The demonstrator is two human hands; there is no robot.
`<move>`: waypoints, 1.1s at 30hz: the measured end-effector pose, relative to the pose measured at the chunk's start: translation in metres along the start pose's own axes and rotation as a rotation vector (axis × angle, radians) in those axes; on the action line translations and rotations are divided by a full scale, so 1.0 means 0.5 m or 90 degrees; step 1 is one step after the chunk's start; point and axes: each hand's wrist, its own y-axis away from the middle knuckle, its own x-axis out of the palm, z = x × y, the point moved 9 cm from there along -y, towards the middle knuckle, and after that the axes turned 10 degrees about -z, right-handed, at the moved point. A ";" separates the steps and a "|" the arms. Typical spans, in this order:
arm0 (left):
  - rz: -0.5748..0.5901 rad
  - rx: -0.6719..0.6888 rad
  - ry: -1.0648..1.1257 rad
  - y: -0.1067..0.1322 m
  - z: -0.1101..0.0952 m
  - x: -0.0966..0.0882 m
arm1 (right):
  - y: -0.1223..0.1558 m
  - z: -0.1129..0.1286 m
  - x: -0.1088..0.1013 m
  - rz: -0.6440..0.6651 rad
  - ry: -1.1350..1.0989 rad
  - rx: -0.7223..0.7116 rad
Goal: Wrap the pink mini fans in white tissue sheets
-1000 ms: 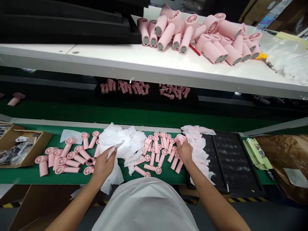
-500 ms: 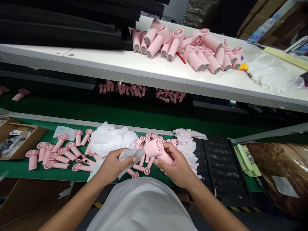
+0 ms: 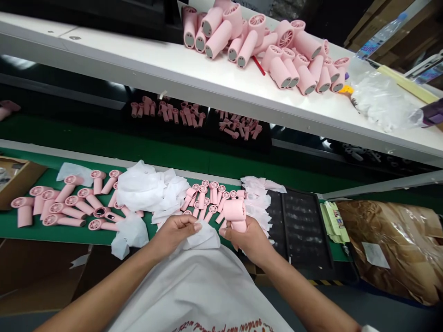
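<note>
My right hand (image 3: 249, 237) is wrapped round the handle of a pink handheld fan (image 3: 235, 210), its round head tilted up. Between the thumb and fingers of my left hand (image 3: 177, 235) is pinched a white translucent pouch (image 3: 203, 236), which hangs apart from the fan near my shirt. Beyond my hands, several small pink fans (image 3: 211, 192) lie on the green table. More pink fans (image 3: 69, 211) are spread to the left. A heap of white pouches (image 3: 148, 186) lies behind my left hand, and a stack of white-wrapped items (image 3: 256, 200) is to the right of the fan.
Above the table runs a white shelf (image 3: 145, 67) carrying a cluster of pink fans (image 3: 242, 39) and a plastic bottle (image 3: 382, 37). A black tray (image 3: 304, 226), green cards (image 3: 334, 221) and a brown wrapped bundle (image 3: 398, 244) are on the right. At far left is a cardboard box (image 3: 24, 182).
The fan and pouch have drawn apart; the pouch is now lower, and the fan has turned more upright in my right hand. The camera view has tilted downward and shifted.
</note>
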 end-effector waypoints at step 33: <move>-0.128 0.128 -0.157 0.012 -0.101 -0.017 | -0.007 0.012 0.052 -0.174 -0.140 -0.005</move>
